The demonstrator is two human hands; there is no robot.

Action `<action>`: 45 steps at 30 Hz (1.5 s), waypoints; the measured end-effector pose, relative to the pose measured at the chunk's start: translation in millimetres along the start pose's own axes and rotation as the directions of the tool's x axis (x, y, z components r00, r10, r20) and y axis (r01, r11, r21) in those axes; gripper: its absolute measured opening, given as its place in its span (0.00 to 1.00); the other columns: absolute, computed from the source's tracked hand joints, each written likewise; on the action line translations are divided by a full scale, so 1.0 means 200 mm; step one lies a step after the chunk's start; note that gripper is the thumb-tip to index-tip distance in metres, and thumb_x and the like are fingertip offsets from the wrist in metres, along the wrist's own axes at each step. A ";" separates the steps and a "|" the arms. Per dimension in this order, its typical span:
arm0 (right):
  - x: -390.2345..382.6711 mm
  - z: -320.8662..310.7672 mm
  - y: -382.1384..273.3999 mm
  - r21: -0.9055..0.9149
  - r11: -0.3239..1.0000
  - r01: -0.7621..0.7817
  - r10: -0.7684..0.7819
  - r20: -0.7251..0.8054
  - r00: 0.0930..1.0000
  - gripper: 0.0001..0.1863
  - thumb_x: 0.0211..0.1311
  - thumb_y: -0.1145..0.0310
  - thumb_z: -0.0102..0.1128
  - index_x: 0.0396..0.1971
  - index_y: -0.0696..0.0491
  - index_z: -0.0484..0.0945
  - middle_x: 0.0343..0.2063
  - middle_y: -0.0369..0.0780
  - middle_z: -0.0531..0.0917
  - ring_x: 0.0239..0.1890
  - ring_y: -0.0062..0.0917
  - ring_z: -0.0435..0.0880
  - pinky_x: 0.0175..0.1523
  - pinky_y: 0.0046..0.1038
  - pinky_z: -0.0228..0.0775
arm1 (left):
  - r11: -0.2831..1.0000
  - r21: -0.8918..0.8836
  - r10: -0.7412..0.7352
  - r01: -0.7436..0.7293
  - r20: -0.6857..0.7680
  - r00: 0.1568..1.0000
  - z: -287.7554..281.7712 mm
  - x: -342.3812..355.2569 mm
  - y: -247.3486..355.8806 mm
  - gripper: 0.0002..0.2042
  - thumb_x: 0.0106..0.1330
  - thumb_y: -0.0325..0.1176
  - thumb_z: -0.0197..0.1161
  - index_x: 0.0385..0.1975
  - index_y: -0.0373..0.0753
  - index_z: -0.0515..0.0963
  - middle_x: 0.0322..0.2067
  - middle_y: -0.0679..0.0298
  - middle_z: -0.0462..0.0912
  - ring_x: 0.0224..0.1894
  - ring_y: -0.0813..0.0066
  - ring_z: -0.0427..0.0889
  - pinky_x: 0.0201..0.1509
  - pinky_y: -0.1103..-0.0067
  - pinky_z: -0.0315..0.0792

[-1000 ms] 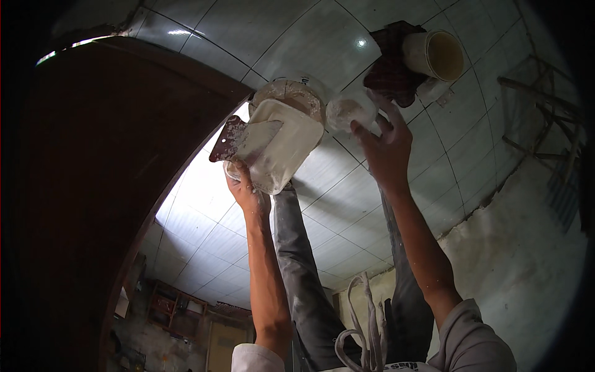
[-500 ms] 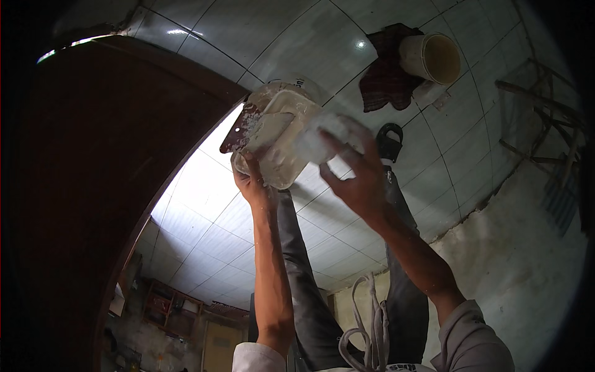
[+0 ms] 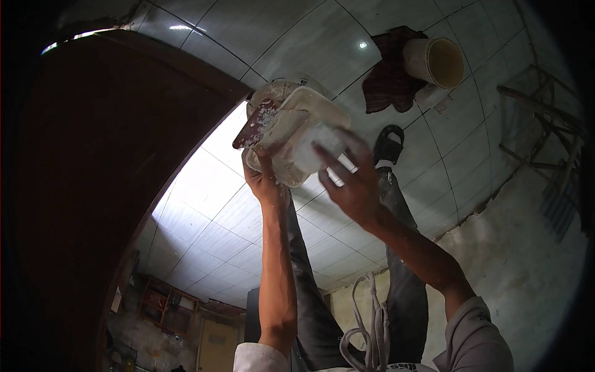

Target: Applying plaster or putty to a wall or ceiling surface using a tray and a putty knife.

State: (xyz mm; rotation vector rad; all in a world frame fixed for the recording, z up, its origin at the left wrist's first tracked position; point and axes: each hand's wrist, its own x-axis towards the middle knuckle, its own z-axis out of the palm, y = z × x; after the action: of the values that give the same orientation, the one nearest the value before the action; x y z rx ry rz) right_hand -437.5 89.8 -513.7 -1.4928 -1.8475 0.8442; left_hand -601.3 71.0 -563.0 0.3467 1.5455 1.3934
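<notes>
My left hand [image 3: 263, 177] grips the near left end of an off-white plastic tray [image 3: 331, 105] coated with pale residue. Across the tray lies a broad scraper [image 3: 253, 129] with a red-brown part spattered white. My right hand [image 3: 353, 186] has its fingers curved around a pale translucent container [image 3: 316, 139], held over the tray's right part and blurred by motion; what is inside is unclear. A round, crusted bucket [image 3: 276, 91] stands beneath the far end of the tray, mostly hidden by it.
A cream bucket [image 3: 415, 59] sits by a dark red cloth [image 3: 387, 87] on the tiled floor [image 3: 291, 37]. A dark wooden door [image 3: 93, 155] fills the left. A wooden rack [image 3: 533, 99] stands by the right wall. My legs and a black sandal [image 3: 389, 139] are below.
My right hand has brought the pale container leftward and down from beside the tray to over it. My left hand with tray and scraper has shifted slightly right; more of my right foot shows.
</notes>
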 end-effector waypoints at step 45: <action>0.13 1.08 0.57 -0.208 0.800 -0.562 0.596 0.170 0.785 0.24 0.50 0.67 0.61 0.51 0.52 0.75 0.44 0.49 0.77 0.50 0.44 0.75 0.57 0.41 0.67 | 0.921 0.320 -0.205 0.223 -0.089 0.975 -0.52 -0.01 0.22 0.20 0.71 0.44 0.53 0.52 0.35 0.64 0.47 0.56 0.73 0.44 0.68 0.78 0.46 0.73 0.77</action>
State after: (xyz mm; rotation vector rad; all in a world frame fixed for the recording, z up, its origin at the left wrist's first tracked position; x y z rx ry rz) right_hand -544.7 112.4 -734.1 -2.2031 -1.6329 1.2262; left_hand -700.3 21.0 -539.6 0.3304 1.8062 0.9818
